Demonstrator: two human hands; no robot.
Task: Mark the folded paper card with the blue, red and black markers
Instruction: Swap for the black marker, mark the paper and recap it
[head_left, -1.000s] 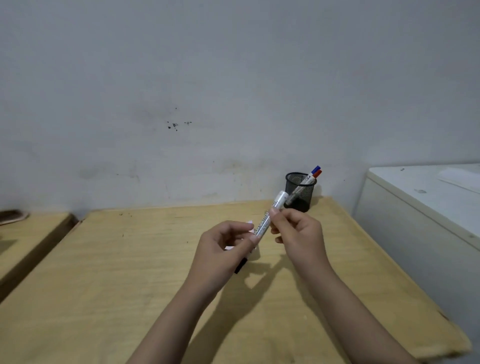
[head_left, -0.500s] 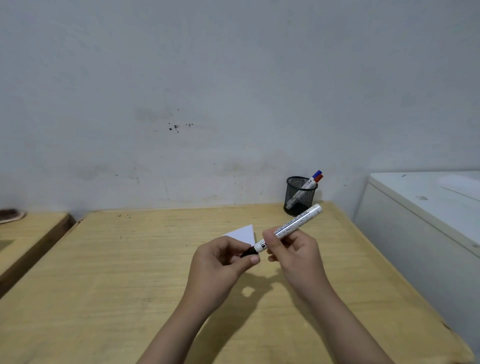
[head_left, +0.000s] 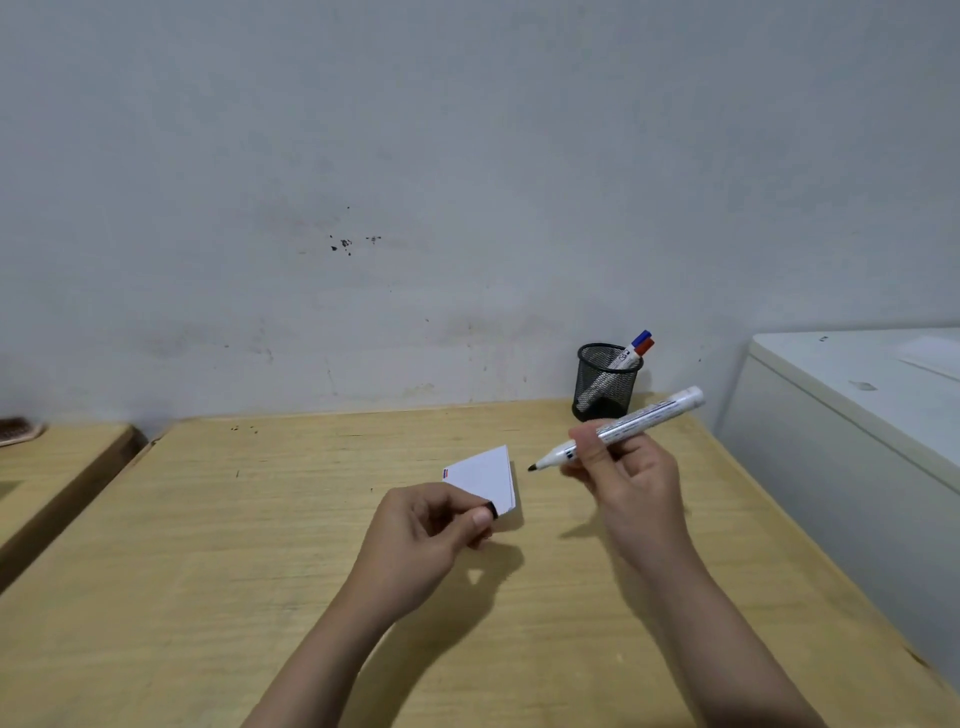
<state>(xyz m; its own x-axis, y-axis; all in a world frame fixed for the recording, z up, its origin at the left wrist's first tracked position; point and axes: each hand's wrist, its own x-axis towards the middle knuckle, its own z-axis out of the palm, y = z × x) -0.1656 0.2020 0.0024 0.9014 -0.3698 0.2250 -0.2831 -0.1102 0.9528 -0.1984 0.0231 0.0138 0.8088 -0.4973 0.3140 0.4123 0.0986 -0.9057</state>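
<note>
My left hand (head_left: 423, 540) pinches a white folded paper card (head_left: 485, 475) above the wooden table (head_left: 260, 519). The same fingers hold the black cap (head_left: 491, 510) against the card. A small blue and red mark shows at the card's left corner. To the right, my right hand (head_left: 631, 486) grips the uncapped black marker (head_left: 636, 422). Its dark tip points left, a short gap from the card's right edge. The blue marker (head_left: 643, 337) and red marker (head_left: 647, 347) lean in a black mesh pen cup (head_left: 605, 384) at the table's back right.
A grey wall runs behind the table. A white cabinet (head_left: 857, 415) stands close on the right, just past the table's right edge. A second wooden surface (head_left: 57, 457) lies to the left across a narrow gap, with a brown object at its far edge.
The marker was pulled out of its cap: my right hand moved right with the bare-tipped marker, and my left hand dropped lower with the cap and card. The card now shows in full.
</note>
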